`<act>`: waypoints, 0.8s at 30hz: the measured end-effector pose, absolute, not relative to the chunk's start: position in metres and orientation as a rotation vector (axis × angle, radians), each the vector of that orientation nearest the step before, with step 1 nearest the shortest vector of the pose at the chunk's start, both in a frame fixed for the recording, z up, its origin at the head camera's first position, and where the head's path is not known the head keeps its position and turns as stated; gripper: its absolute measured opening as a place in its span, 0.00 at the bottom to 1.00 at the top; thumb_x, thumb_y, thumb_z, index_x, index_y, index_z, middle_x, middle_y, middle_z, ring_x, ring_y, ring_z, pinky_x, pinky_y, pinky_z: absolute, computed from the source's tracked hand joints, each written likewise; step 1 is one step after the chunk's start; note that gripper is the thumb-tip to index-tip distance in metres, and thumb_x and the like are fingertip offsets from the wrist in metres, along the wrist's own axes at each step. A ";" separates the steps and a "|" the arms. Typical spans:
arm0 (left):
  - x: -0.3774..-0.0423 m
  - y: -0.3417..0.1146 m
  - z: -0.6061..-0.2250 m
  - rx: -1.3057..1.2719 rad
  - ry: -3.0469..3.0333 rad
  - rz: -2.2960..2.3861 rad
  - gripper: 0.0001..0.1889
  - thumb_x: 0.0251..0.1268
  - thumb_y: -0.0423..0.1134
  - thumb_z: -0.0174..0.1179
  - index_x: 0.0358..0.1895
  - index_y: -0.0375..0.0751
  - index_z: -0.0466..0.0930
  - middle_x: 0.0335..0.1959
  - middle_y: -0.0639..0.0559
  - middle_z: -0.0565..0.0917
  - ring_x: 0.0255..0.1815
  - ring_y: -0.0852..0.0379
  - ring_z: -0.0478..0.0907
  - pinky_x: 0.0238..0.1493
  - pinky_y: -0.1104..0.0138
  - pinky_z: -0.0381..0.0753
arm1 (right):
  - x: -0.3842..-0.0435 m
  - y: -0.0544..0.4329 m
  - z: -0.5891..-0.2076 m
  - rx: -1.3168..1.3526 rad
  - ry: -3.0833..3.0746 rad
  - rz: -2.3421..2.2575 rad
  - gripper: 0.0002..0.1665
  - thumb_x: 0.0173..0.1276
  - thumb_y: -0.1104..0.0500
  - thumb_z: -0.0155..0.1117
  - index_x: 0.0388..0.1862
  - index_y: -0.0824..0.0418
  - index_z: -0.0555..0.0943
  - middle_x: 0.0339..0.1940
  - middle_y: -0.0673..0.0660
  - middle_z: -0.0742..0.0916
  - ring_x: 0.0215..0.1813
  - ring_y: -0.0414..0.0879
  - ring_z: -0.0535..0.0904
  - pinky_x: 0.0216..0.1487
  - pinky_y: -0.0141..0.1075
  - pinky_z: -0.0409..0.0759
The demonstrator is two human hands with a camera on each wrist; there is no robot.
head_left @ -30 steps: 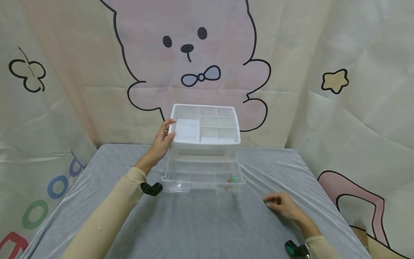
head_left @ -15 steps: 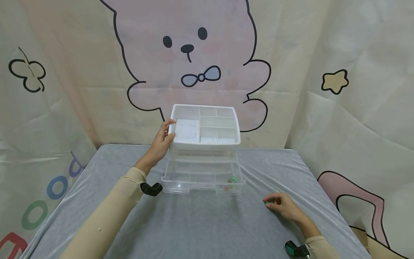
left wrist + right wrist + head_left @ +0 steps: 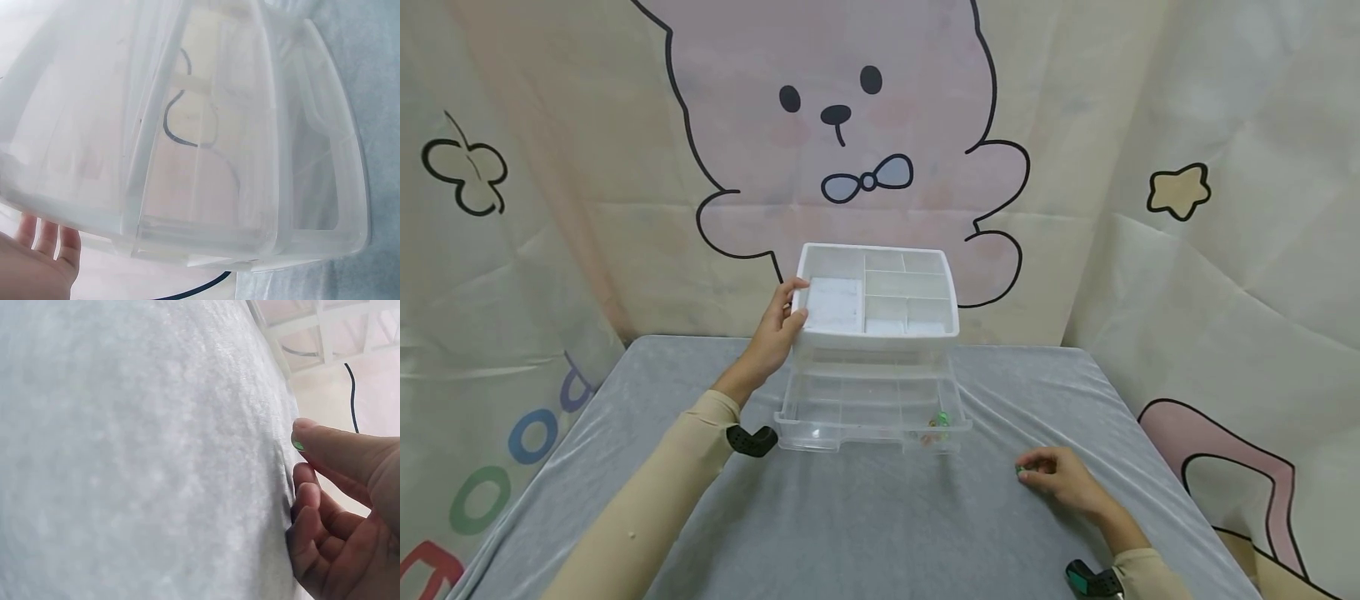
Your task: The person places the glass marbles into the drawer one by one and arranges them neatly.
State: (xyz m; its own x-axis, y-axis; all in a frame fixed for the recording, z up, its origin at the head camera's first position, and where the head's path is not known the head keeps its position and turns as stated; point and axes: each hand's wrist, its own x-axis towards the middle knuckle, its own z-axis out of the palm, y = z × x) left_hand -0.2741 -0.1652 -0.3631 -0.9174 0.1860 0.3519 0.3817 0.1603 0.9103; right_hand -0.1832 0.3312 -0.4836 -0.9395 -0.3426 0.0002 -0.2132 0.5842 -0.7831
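Observation:
At the middle of the table stands a plastic storage box (image 3: pixel 875 342), its white top split into compartments. My left hand (image 3: pixel 771 335) grips the top's left side, thumb at the front and fingers at the edge. Below the top, a clear divided drawer (image 3: pixel 820 440) sticks out toward me. Small green and reddish pieces (image 3: pixel 942 420) lie in the drawer's right front compartment. My right hand (image 3: pixel 1063 479), low over the table to the right of the drawer, pinches a small shiny green piece (image 3: pixel 298 445) between thumb and finger. Most of that piece is hidden by the fingertips.
A grey velvety cloth (image 3: pixel 880 533) covers the table. Behind it hangs a pale curtain (image 3: pixel 1075 125) with a cartoon bear, and similar printed sheets close in both sides. A dark wrist device (image 3: pixel 751 439) sits on the left wrist.
The right hand has shifted very slightly to the right, still pinching the green piece. The left hand keeps its grip and the box stays in place.

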 end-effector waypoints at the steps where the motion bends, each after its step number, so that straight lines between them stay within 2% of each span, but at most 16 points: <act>1: -0.274 -0.165 -0.363 -0.563 -2.266 -1.855 0.21 0.81 0.37 0.40 0.72 0.48 0.54 0.75 0.39 0.58 0.61 0.47 0.68 0.49 0.67 0.74 | -0.183 0.332 -0.483 -0.471 2.653 -1.289 0.13 0.66 0.65 0.69 0.46 0.74 0.84 0.31 0.56 0.87 0.26 0.31 0.72 0.26 0.31 0.74; 9: -0.275 -0.165 -0.365 -0.566 -2.256 -1.845 0.22 0.81 0.36 0.40 0.73 0.46 0.54 0.74 0.36 0.59 0.59 0.47 0.68 0.49 0.68 0.73 | -0.182 0.329 -0.476 -0.510 2.665 -1.328 0.13 0.67 0.67 0.68 0.46 0.75 0.83 0.35 0.62 0.89 0.26 0.33 0.77 0.24 0.33 0.76; 14: -0.275 -0.165 -0.364 -0.576 -2.247 -1.850 0.22 0.81 0.36 0.40 0.73 0.46 0.54 0.73 0.37 0.59 0.59 0.47 0.67 0.49 0.69 0.73 | -0.180 0.322 -0.464 -0.554 2.704 -1.338 0.13 0.69 0.66 0.67 0.47 0.74 0.83 0.36 0.65 0.89 0.29 0.36 0.81 0.28 0.34 0.78; 17: -0.275 -0.165 -0.364 -0.569 -2.251 -1.854 0.21 0.81 0.36 0.40 0.73 0.46 0.54 0.73 0.37 0.59 0.59 0.47 0.68 0.48 0.70 0.73 | -0.178 0.317 -0.457 -0.572 2.718 -1.340 0.13 0.69 0.65 0.67 0.48 0.73 0.83 0.36 0.64 0.89 0.31 0.39 0.83 0.31 0.35 0.79; 24: -0.274 -0.164 -0.363 -0.567 -2.252 -1.863 0.22 0.82 0.36 0.40 0.73 0.46 0.54 0.74 0.37 0.58 0.60 0.45 0.68 0.48 0.69 0.73 | -0.174 0.307 -0.446 -0.614 2.756 -1.332 0.13 0.68 0.63 0.68 0.47 0.70 0.84 0.32 0.58 0.88 0.30 0.44 0.82 0.33 0.33 0.79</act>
